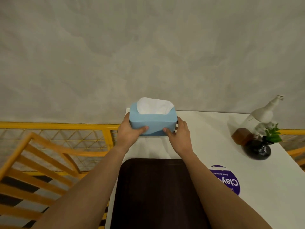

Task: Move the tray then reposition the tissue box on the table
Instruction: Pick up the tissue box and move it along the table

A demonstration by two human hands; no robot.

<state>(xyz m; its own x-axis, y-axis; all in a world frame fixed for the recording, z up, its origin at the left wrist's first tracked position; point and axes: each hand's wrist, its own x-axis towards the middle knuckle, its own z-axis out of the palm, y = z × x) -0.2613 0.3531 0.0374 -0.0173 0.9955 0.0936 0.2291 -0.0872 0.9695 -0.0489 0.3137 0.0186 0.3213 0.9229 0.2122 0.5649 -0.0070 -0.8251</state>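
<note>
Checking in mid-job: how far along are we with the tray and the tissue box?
The dark tray lies flat on the white table near the person, with no hand on it, so that step looks done. In hand now: the left hand and right hand grip the blue tissue box at the table's far corner. Left: setting the box down and letting go.

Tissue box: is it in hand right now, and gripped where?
Yes. The left hand and right hand clasp the blue tissue box by its two short ends, thumbs on the near face.
</note>
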